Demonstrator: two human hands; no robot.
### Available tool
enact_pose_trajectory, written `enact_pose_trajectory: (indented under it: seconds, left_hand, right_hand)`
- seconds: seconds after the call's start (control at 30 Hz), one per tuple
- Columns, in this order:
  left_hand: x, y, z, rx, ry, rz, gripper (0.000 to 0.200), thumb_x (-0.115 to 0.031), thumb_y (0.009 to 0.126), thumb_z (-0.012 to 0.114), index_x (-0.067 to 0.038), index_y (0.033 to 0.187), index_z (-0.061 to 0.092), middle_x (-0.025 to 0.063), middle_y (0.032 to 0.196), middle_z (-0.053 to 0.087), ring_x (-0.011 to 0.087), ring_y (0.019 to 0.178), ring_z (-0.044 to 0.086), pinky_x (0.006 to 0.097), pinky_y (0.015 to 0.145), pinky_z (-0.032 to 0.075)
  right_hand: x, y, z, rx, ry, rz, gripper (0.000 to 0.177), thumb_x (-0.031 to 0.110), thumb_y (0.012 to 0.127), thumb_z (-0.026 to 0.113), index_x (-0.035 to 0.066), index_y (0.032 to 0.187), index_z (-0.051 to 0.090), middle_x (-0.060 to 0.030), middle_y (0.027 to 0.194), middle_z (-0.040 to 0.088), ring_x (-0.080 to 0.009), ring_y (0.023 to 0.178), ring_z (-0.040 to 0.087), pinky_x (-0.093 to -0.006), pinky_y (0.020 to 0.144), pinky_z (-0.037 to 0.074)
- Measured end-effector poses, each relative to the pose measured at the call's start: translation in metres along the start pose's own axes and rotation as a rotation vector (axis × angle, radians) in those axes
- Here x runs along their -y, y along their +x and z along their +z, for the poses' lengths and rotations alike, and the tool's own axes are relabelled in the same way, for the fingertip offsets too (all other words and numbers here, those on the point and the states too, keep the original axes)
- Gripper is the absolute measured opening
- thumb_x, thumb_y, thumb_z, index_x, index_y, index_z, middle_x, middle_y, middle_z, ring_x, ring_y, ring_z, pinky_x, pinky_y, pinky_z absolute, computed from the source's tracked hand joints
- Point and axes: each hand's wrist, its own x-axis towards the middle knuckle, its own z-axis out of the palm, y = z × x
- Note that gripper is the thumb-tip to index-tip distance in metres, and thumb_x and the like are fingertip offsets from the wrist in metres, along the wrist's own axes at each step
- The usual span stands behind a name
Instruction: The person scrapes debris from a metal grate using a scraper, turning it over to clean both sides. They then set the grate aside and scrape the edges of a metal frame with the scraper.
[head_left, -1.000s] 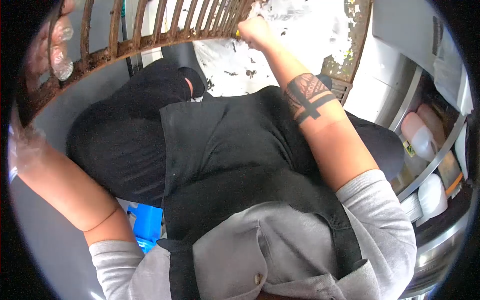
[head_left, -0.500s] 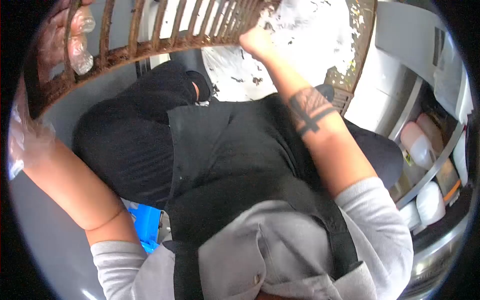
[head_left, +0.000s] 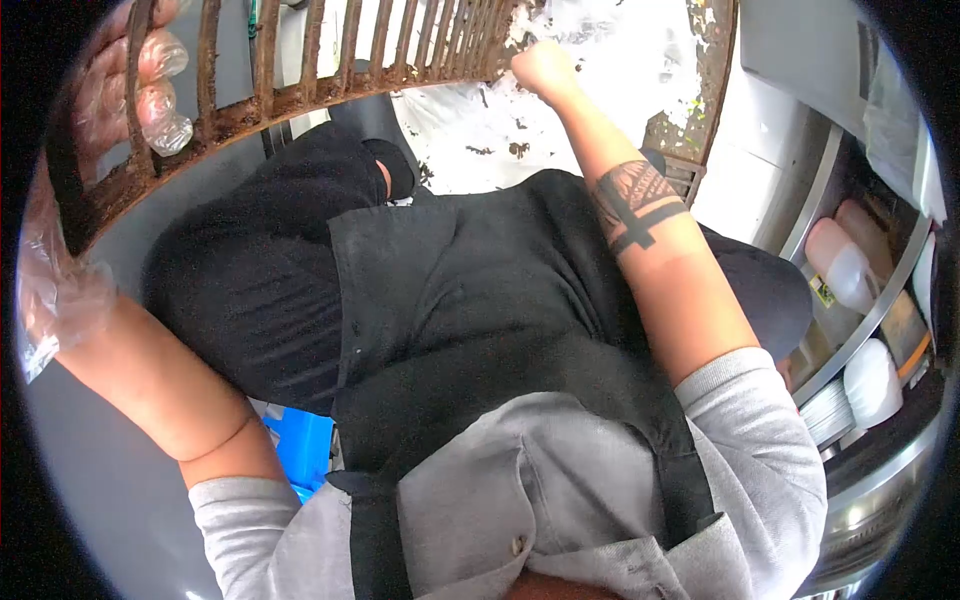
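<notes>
My left hand [head_left: 135,90], in a clear plastic glove, is wrapped round the left end of a brown slatted crate [head_left: 265,102]. Its fingertips come through between the slats. Dark bits of debris cling to the crate, which is tilted up on its side. My right hand [head_left: 545,72] looks bare and is closed just beyond the crate's right end. Whatever its fingers may hold is hidden. Under it spreads a white sheet [head_left: 460,140] strewn with dark scraps.
Another brown crate [head_left: 690,140] with scraps on it stands behind the sheet at the right. An open metal drawer or shelf [head_left: 865,325] at the far right holds bottles and white containers. A blue object [head_left: 303,445] sits beside my left elbow. My legs frame the sheet.
My right hand has shifted a little to the right, away from the crate's end. The left hand keeps its grip, and the view has shifted slightly.
</notes>
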Motion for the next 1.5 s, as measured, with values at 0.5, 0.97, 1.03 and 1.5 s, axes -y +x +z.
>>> enact_pose_trajectory:
  seconds: [0.5, 0.97, 1.03, 1.5]
  left_hand:
    - [0.002, -0.001, 0.0, -0.024, 0.012, 0.115, 0.072, -0.056, 0.107, 0.027, -0.004, 0.15, 0.049, 0.0213, 0.152, 0.05, 0.036, 0.143, 0.046, 0.0481, 0.123, 0.035]
    - [0.011, 0.029, -0.01, 0.301, -0.505, -0.663, 0.063, -0.048, 0.111, 0.036, 0.007, 0.132, 0.058, 0.0108, 0.101, 0.072, 0.0132, 0.082, 0.071, 0.0236, 0.076, 0.059]
    - [0.005, 0.028, -0.012, 0.287, -0.537, -0.756, 0.064, -0.049, 0.111, 0.037, 0.008, 0.129, 0.06, 0.0098, 0.096, 0.073, 0.0113, 0.078, 0.073, 0.0207, 0.074, 0.061]
    - [0.002, 0.031, -0.007, 0.138, -0.604, -0.925, 0.069, -0.054, 0.108, 0.041, 0.01, 0.122, 0.063, 0.0116, 0.084, 0.07, 0.0169, 0.064, 0.066, 0.0261, 0.061, 0.057]
  right_hand:
    - [0.013, 0.001, 0.021, 0.032, -0.114, -0.082, 0.031, 0.02, 0.082, 0.058, -0.007, 0.084, 0.075, -0.0276, 0.082, 0.072, -0.0373, 0.077, 0.074, -0.0443, 0.076, 0.058]
    - [0.042, -0.052, -0.059, 0.237, 0.102, 0.11, 0.026, 0.018, 0.082, 0.057, -0.001, 0.079, 0.074, -0.0181, 0.072, 0.072, -0.0245, 0.057, 0.07, -0.0376, 0.063, 0.056]
    - [0.042, -0.049, -0.051, 0.217, 0.102, 0.071, 0.027, 0.021, 0.085, 0.058, -0.001, 0.077, 0.072, -0.0138, 0.068, 0.069, -0.0215, 0.053, 0.065, -0.0359, 0.055, 0.054]
    - [0.043, -0.041, -0.017, 0.104, 0.036, -0.132, 0.027, 0.017, 0.081, 0.057, -0.004, 0.08, 0.075, -0.0244, 0.078, 0.072, -0.0352, 0.074, 0.073, -0.0455, 0.073, 0.058]
